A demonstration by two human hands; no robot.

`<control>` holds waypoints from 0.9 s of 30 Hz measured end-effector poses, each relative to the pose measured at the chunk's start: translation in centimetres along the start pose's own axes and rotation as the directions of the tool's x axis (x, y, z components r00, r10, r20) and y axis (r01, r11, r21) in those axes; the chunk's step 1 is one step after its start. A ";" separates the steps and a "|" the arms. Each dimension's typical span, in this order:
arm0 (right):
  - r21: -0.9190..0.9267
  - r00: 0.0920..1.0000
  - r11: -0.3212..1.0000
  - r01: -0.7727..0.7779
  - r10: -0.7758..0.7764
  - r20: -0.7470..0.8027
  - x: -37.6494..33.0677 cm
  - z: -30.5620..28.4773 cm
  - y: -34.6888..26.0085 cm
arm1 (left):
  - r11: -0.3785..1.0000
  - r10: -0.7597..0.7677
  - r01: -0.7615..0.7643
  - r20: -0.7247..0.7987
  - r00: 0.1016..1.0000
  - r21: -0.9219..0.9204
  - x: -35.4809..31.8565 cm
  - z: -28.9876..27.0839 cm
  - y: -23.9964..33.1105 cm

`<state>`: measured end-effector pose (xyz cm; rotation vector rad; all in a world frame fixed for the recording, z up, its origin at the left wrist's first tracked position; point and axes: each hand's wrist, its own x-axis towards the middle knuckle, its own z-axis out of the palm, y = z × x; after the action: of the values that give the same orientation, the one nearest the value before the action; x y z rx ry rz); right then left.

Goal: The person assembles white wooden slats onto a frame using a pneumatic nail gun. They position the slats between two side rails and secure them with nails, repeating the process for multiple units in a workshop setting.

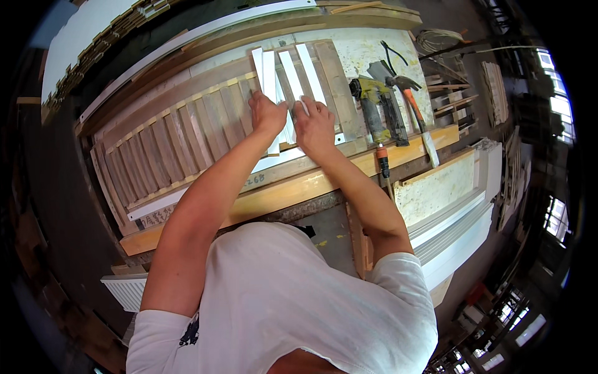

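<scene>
I see a white slat (288,128) under both sets of fingers, its long axis running from the near edge of the frame away from me and leaning slightly left at the far end, parallel to the other white slats (293,71) that stick out beyond the fingertips. It lies in the slatted wooden frame (180,146), whose brown slats fan out to the left of the fingers while the frame's own long axis runs left to right across the bench. My left hand (266,113) lies palm down with the fingers bent and pressed on the slat's left edge; my right hand (314,123) sits just beside it, fingers curled over the slat's right side, thumb toward the left hand. The two hands nearly touch, and I cannot tell whether either truly grips the slat or only pushes on it. Both forearms reach forward from my white shirt, converging at the wrists. To the right of the right fingers, a yellow nail gun (374,109) lies on the spattered workbench (367,53), with an orange-handled hammer (412,103) just beyond it and a black-handled pliers (391,55) farther off.
</scene>
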<state>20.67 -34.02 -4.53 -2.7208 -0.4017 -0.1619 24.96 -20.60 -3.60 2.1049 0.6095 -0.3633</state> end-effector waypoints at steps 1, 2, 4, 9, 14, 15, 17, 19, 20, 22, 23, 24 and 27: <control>-0.054 1.000 0.998 0.014 -0.013 0.027 -0.2 0.3 -0.3 | 1.000 -0.012 0.011 -0.008 1.000 -0.010 0.0 -0.2 0.1; -0.009 0.998 1.000 -0.010 0.011 0.064 -0.5 0.3 -0.3 | 1.000 -0.004 0.004 -0.022 1.000 -0.020 0.0 -0.3 -0.1; 0.009 0.994 1.000 -0.001 0.000 0.110 -1.0 0.1 -0.1 | 0.999 0.009 -0.011 -0.048 0.999 -0.034 -0.3 -0.7 -0.4; 0.120 0.995 0.990 0.079 -0.086 0.054 -0.9 1.1 -2.0 | 0.999 -0.011 0.008 -0.074 0.997 -0.045 -0.8 -1.6 -1.8; -0.100 0.983 0.984 0.150 -0.137 0.125 -2.1 0.9 -3.7 | 0.999 -0.020 0.017 -0.082 0.996 -0.030 -0.9 -3.0 -3.0; -0.105 0.978 0.981 0.162 -0.146 0.149 -2.3 0.8 -3.7 | 0.999 -0.019 0.016 -0.089 0.996 -0.034 -0.7 -3.2 -3.5; -0.031 0.974 0.989 0.145 -0.137 0.178 -2.4 0.9 -3.4 | 0.998 -0.025 0.020 -0.088 0.996 -0.057 -0.8 -3.5 -3.9; 0.095 0.978 0.988 0.126 -0.140 0.158 -2.1 0.8 -3.9 | 0.995 -0.042 0.035 -0.080 0.996 -0.089 -0.9 -3.9 -4.1; 0.184 0.982 0.976 0.118 -0.142 0.122 -1.6 0.5 -4.9 | 0.994 -0.043 0.033 -0.103 0.994 -0.101 -0.8 -4.0 -4.5; 0.221 0.978 0.959 0.178 -0.197 0.069 -0.9 1.1 -6.2 | 0.992 -0.045 0.027 -0.147 0.988 -0.124 -0.8 -4.0 -5.4; 0.191 0.978 0.967 0.167 -0.188 0.095 -0.7 1.3 -6.7 | 0.989 -0.045 0.024 -0.139 0.989 -0.145 -0.7 -4.3 -5.7; 0.160 0.977 0.974 0.157 -0.177 0.121 -0.6 1.5 -7.2 | 0.986 -0.043 0.021 -0.130 0.991 -0.167 -0.7 -4.5 -6.1; 0.054 0.951 0.989 0.135 -0.145 0.272 -0.1 1.7 -7.3 | 0.982 -0.031 0.004 -0.143 0.989 -0.186 -1.1 -5.5 -6.5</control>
<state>18.51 -26.89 -3.52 -2.6856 -0.6706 0.1878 20.64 -13.26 -4.38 1.9586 0.7194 -0.1557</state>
